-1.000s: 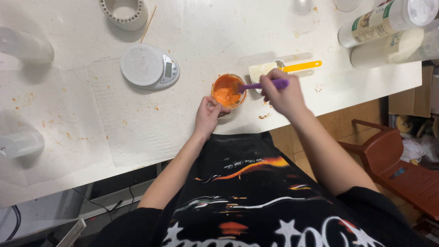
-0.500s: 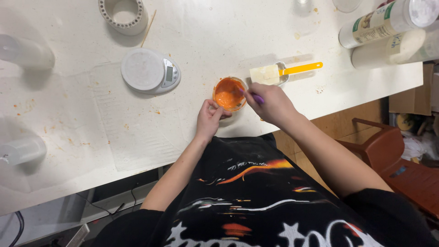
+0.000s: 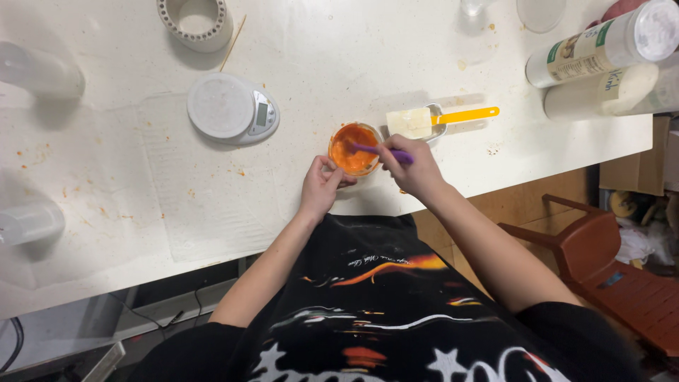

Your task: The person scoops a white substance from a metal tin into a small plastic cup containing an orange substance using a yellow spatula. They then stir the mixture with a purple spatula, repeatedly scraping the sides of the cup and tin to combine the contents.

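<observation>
Left hand: Your left hand (image 3: 322, 185) sat at the near-left side of the small cup (image 3: 354, 149), fingers curled and pressed against its wall, thumb up by the rim, steadying it on the table.
Right hand: Your right hand (image 3: 412, 167) was just right of the cup, fingers bunched together and pinching the handle of a purple stirrer (image 3: 382, 151).
Stirrer: It ran from your fingertips leftward over the rim, its far end down in the orange mix; how deep it went, you couldn't tell.
Cup: Small, round, full of thick orange stuff, standing near the front edge of the white table (image 3: 339, 64), roughly at its middle, right between your two hands.
Spatula: Just beyond your right hand lay a pale-bladed spatula with a yellow handle (image 3: 442, 117), the handle pointing right, the blade close to the cup but apart from it.
Scale: A round white kitchen scale (image 3: 232, 110) sat to the far left of the cup, well clear of it.
Table mess: Orange specks dotted the surface left of the cup.
Far left: A perforated white ring (image 3: 196, 21) with a thin wooden stick (image 3: 232, 42) beside it.
Far right: Two white cylindrical containers (image 3: 601, 49) lay on their sides.
Right of the table: A reddish-brown chair (image 3: 608, 269) stood beside you.
</observation>
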The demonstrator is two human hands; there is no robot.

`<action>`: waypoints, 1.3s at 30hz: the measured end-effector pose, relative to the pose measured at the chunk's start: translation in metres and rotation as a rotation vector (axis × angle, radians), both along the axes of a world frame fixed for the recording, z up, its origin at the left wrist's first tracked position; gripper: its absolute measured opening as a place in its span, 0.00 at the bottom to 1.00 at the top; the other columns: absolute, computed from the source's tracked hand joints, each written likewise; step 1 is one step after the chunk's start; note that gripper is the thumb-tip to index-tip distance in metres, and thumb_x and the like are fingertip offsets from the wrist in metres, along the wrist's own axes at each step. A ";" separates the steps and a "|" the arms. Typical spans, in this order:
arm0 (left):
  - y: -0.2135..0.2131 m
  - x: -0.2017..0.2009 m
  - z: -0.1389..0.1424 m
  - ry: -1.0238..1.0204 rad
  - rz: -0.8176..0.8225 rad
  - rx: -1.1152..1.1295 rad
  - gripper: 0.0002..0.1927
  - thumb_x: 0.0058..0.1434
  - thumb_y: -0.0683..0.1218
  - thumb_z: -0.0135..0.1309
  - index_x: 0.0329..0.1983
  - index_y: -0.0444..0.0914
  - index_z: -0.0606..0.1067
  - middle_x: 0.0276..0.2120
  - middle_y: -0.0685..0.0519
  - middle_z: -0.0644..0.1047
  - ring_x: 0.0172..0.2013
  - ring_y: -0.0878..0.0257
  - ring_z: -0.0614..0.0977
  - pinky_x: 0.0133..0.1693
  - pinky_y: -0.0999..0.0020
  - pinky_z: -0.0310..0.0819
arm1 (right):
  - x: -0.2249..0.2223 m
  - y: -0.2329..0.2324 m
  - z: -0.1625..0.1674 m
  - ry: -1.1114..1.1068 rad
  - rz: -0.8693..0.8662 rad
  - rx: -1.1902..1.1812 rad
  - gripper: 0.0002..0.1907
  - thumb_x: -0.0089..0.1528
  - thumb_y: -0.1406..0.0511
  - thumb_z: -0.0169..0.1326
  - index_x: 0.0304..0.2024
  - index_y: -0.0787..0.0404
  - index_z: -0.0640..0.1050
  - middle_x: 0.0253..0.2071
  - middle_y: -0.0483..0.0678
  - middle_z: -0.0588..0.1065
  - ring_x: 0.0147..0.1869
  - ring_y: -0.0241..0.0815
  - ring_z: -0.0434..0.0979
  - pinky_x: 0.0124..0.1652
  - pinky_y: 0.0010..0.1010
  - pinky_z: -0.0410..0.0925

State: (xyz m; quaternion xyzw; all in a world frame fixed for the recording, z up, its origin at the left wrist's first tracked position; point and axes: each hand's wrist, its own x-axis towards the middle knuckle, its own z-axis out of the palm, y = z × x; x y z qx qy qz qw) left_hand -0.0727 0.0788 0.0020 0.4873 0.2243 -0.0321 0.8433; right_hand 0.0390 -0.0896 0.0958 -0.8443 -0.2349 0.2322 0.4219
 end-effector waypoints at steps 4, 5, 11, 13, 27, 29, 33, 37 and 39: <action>-0.003 0.001 0.001 -0.001 0.026 -0.029 0.06 0.72 0.40 0.44 0.44 0.37 0.59 0.36 0.39 0.82 0.39 0.57 0.87 0.44 0.65 0.84 | -0.004 -0.002 -0.002 -0.030 -0.022 -0.135 0.12 0.69 0.62 0.54 0.35 0.65 0.77 0.23 0.47 0.77 0.24 0.36 0.78 0.26 0.27 0.70; -0.003 0.000 0.002 -0.001 0.026 -0.023 0.06 0.72 0.39 0.44 0.44 0.38 0.59 0.36 0.39 0.82 0.39 0.57 0.87 0.44 0.64 0.84 | -0.005 -0.003 -0.002 0.040 -0.024 -0.104 0.11 0.68 0.62 0.54 0.35 0.64 0.77 0.23 0.45 0.78 0.25 0.33 0.80 0.26 0.25 0.71; -0.001 0.000 0.009 0.101 -0.004 0.206 0.28 0.67 0.40 0.47 0.67 0.35 0.51 0.31 0.44 0.83 0.35 0.61 0.87 0.42 0.68 0.83 | 0.004 -0.005 0.002 0.117 -0.225 -0.034 0.13 0.70 0.62 0.53 0.34 0.65 0.76 0.24 0.48 0.78 0.24 0.36 0.78 0.24 0.28 0.69; 0.001 0.000 0.011 0.078 -0.046 0.289 0.35 0.67 0.40 0.47 0.74 0.36 0.47 0.30 0.46 0.84 0.34 0.62 0.86 0.40 0.70 0.79 | 0.014 -0.007 0.005 0.013 -0.165 -0.101 0.13 0.70 0.62 0.54 0.35 0.65 0.77 0.24 0.48 0.79 0.25 0.35 0.80 0.25 0.26 0.70; 0.022 0.021 0.012 0.079 -0.167 0.288 0.38 0.61 0.36 0.45 0.77 0.38 0.53 0.27 0.47 0.83 0.29 0.63 0.87 0.38 0.70 0.81 | 0.094 0.038 0.037 -0.010 0.310 -0.173 0.08 0.67 0.65 0.58 0.40 0.64 0.82 0.28 0.49 0.80 0.29 0.36 0.82 0.31 0.27 0.75; 0.027 0.023 0.014 0.064 -0.195 0.330 0.38 0.60 0.36 0.45 0.77 0.39 0.55 0.26 0.47 0.83 0.28 0.63 0.87 0.38 0.70 0.81 | 0.096 0.049 0.043 -0.050 0.398 -0.174 0.07 0.67 0.65 0.58 0.39 0.63 0.82 0.29 0.49 0.81 0.30 0.37 0.83 0.31 0.27 0.75; 0.037 0.024 0.017 0.076 -0.260 0.339 0.39 0.60 0.36 0.45 0.77 0.41 0.56 0.27 0.49 0.84 0.30 0.64 0.87 0.39 0.71 0.80 | 0.090 0.065 0.053 -0.179 0.639 -0.219 0.06 0.63 0.65 0.61 0.40 0.60 0.84 0.32 0.50 0.81 0.33 0.43 0.82 0.36 0.33 0.74; 0.048 0.024 0.017 0.055 -0.320 0.200 0.39 0.63 0.37 0.46 0.78 0.43 0.54 0.28 0.48 0.83 0.33 0.63 0.86 0.41 0.69 0.82 | 0.077 0.057 0.063 -0.167 0.829 -0.307 0.07 0.60 0.65 0.62 0.40 0.56 0.85 0.35 0.48 0.80 0.37 0.46 0.81 0.39 0.37 0.73; 0.051 0.022 0.016 0.046 -0.330 0.125 0.38 0.64 0.37 0.45 0.78 0.44 0.53 0.29 0.48 0.83 0.34 0.62 0.86 0.42 0.68 0.83 | 0.070 0.045 0.067 -0.141 0.805 -0.431 0.07 0.60 0.63 0.62 0.40 0.54 0.85 0.36 0.46 0.80 0.37 0.46 0.81 0.39 0.38 0.73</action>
